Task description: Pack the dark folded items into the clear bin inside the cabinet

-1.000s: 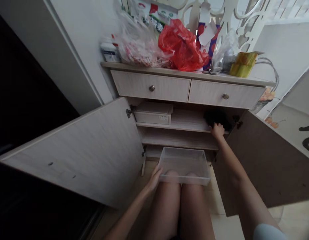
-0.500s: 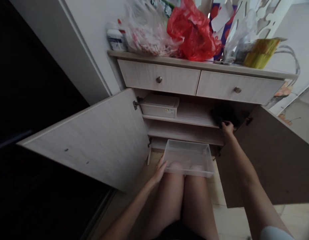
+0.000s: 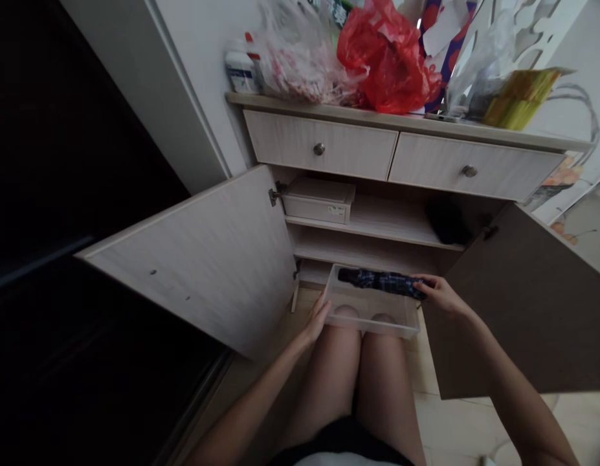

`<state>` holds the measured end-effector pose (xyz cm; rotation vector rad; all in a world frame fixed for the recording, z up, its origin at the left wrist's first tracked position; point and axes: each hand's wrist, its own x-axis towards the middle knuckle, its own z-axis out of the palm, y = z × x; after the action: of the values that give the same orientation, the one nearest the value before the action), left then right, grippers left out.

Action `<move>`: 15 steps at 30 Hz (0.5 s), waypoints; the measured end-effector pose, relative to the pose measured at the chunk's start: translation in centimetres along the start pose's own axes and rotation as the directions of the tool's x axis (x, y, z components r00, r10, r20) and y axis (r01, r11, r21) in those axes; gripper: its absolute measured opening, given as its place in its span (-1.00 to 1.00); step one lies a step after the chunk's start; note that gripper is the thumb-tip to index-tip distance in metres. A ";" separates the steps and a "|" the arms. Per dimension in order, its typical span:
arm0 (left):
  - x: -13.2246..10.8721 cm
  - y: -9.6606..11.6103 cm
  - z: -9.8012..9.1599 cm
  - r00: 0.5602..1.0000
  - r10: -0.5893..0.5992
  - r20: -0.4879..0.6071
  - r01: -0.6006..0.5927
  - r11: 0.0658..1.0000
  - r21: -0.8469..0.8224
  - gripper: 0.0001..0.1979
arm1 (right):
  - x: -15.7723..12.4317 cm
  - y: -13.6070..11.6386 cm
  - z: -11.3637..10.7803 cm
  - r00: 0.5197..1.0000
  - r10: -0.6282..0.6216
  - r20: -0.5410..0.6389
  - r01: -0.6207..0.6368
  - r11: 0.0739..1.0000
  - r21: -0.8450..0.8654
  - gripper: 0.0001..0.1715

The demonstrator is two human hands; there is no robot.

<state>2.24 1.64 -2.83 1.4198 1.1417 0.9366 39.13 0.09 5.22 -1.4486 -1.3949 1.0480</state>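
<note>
A clear plastic bin rests on my knees in front of an open cabinet. My left hand grips the bin's left edge. My right hand is closed on the end of a dark plaid folded umbrella, which lies across the back of the bin. A dark object stays on the upper shelf at the right.
Both cabinet doors stand open to either side. A pale box sits on the upper shelf. Above are two drawers; the top holds a red bag, clear bags and a yellow-green package.
My right hand left the upper shelf, came down with the folded umbrella and brought it over the bin. The view shifted slightly down and right.
</note>
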 end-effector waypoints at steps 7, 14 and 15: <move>-0.3 0.7 -0.3 1.000 -0.027 -0.002 0.027 0.998 0.050 -0.12 | 0.8 0.4 4.3 0.956 -0.255 0.147 0.294 0.818 -0.495 -0.57; -0.2 0.6 -0.8 1.000 -0.029 0.008 0.029 0.998 0.064 -0.05 | 1.8 -0.7 6.3 0.955 -0.093 0.283 0.298 0.307 -0.904 -0.52; -0.1 0.4 -0.8 1.000 -0.029 -0.001 0.029 0.998 0.064 -0.05 | 2.1 -0.9 6.3 0.952 -0.079 0.296 0.306 0.290 -0.907 -0.52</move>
<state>1.55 1.73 -2.27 1.4504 1.1985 0.8865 32.87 2.39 4.23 -1.8907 -2.5182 0.0437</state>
